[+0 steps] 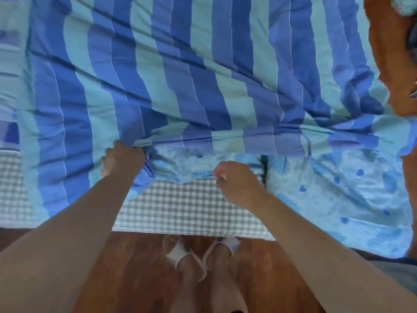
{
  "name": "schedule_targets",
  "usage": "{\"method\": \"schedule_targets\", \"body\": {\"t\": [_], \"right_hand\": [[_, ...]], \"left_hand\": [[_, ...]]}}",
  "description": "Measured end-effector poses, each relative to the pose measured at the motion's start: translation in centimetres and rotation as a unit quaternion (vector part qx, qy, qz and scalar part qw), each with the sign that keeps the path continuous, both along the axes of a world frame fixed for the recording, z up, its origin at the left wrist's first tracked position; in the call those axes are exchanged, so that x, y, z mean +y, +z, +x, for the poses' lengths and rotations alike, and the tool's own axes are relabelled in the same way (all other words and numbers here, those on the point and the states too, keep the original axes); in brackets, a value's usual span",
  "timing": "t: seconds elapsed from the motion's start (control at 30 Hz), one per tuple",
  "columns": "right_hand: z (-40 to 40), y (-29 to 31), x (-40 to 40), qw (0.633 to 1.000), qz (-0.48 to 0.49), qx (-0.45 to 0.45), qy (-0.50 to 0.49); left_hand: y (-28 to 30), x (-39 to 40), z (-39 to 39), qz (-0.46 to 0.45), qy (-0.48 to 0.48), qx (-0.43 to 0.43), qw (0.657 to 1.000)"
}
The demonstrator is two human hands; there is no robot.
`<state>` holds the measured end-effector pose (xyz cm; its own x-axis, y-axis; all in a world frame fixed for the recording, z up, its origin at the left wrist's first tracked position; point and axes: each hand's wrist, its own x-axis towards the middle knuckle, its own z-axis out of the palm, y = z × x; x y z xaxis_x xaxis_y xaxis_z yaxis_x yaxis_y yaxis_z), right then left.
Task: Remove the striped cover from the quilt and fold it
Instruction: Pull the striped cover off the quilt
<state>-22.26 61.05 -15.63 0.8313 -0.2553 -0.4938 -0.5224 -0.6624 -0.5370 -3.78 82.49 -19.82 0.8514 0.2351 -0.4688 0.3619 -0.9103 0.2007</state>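
Blue-and-teal striped fabric cover, stripes running away, edge gripped by left hand; right hand pinching light-blue heart-print quilt.

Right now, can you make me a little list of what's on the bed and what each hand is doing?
striped cover: blue and teal striped cover spread over the bed, its near edge bunched up
quilt: pale blue quilt with darker blue spots, showing below the cover's edge
left hand: left hand grips the cover's edge
right hand: right hand pinches the quilt's edge
sheet: grey checked sheet underneath
floor: wooden floor, feet in white sandals
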Motion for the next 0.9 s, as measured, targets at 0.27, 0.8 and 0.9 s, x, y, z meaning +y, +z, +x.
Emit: {"method": "schedule_targets", "body": {"t": [0.27, 0.8, 0.9], "right_hand": [[5.4, -6.7, 7.6, 0.948, -0.209, -0.084, 0.225], [0.6, 3.9, -3.8, 0.949, -0.286, -0.103, -0.084], [0.2, 3.1, -4.3, 0.943, -0.258, -0.037, -0.208]], "left_hand": [[-4.6, 1.3, -6.2, 0.095, -0.121, -0.052, 0.987], [-1.1, 14.5, -0.4, 0.190, -0.047, 0.027, 0.980], [-2.4, 15.7, -1.5, 0.092, 0.049, 0.103, 0.989]]}}
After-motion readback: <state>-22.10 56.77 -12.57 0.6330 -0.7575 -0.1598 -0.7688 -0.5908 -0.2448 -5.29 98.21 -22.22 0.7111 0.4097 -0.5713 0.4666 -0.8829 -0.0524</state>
